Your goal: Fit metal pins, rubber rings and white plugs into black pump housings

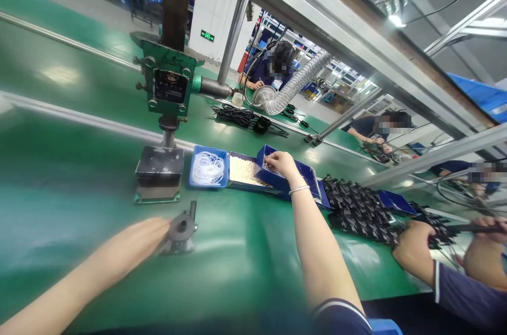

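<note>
A small black pump with an upright spout stands on the green bench. My left hand reaches it from the left, its blurred fingers closed against the side of the pump. Farther right, my right hand dips into a dark blue bin of small metallic parts, perhaps screws. Its fingers are pinched together, and what they hold is too small to make out. To the left of that bin are a box of small cream-coloured pieces and a blue bin with white translucent rings.
A green press with a black block rises behind the pump. Several black parts lie heaped to the right. A co-worker's hands work at the right edge. Black cables and a flexible duct are beyond.
</note>
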A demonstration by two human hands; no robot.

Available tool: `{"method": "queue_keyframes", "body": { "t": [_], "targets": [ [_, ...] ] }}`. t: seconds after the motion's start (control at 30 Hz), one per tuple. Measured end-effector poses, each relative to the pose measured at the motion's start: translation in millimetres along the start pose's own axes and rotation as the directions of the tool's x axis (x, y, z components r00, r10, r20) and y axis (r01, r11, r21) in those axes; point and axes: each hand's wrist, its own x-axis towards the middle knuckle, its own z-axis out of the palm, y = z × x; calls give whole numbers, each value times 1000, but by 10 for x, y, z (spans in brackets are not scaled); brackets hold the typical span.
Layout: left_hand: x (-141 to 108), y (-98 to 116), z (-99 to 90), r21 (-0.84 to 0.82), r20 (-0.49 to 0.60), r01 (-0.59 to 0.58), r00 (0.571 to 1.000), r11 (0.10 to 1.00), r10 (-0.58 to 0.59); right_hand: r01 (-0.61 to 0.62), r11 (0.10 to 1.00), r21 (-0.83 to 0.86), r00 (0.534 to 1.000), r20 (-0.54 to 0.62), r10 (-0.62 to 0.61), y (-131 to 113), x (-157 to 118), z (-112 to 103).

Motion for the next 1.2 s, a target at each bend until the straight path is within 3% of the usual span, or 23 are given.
{"method": "queue_keyframes", "body": {
  "t": [0.2, 0.4, 0.5, 0.63, 0.7, 0.8, 0.87, 0.9, 1.03, 1.2],
  "targets": [
    [-27, -11, 84, 13, 47, -25, 999, 1000, 24, -19, 984, 177, 1000, -1, 20, 65, -40, -119],
    [74, 54, -9, -3, -2, -4, 1000, 1000, 4, 4, 950, 311, 999, -50, 12, 24, -119, -215],
    [158, 109, -87, -5, -80, 58, 995, 998, -58, 52, 938, 343, 997, -76, -27, -146, -258, -252],
    [296, 190, -159, -67, -184, 201, 960, 977, -210, 184, 916, 356, 981, -8, -194, -650, -698, -130],
    [355, 226, -164, -120, -175, 260, 944, 958, -279, 329, 894, 304, 920, 111, -376, -958, -979, 38],
    [393, 278, -122, -182, -69, 329, 936, 927, -345, 614, 750, 247, 711, 239, -661, -1335, -1346, 391],
    [391, 318, -76, -205, 4, 345, 936, 916, -351, 723, 662, 199, 598, 299, -743, -1480, -1495, 634],
    [386, 338, -53, -218, 28, 345, 937, 913, -347, 748, 642, 167, 571, 331, -751, -1522, -1536, 739],
    [385, 384, 13, -285, 74, 342, 939, 895, -335, 782, 621, 48, 543, 438, -717, -1566, -1548, 980],
    [395, 359, 54, -379, 119, 376, 926, 845, -358, 795, 605, -40, 541, 496, -679, -1588, -1524, 1013]
  ]
}}
